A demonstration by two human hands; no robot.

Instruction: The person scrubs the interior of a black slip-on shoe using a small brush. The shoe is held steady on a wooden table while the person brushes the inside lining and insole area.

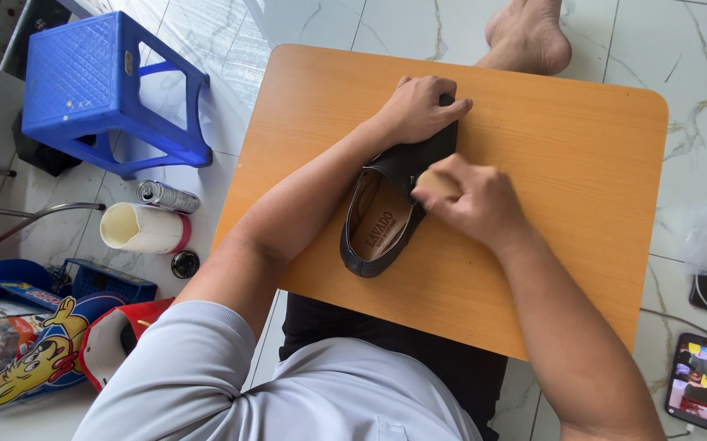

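I see the orange lap table (pixel 549 269) carrying one black shoe (pixel 390 204) near its middle, toe toward the far edge. My left hand (pixel 419 106) presses the toe, fingers curled over it. My right hand (pixel 472 204) pinches a tan pad (pixel 437 183) against the upper; I judge the rubbing midway, the heel not yet reached.

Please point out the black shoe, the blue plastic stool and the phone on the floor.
black shoe (pixel 363 261): head view, on the heel rim nearest the person.
blue plastic stool (pixel 72 69): head view, on the quilted seat top.
phone (pixel 700 380): head view, on the lit screen.
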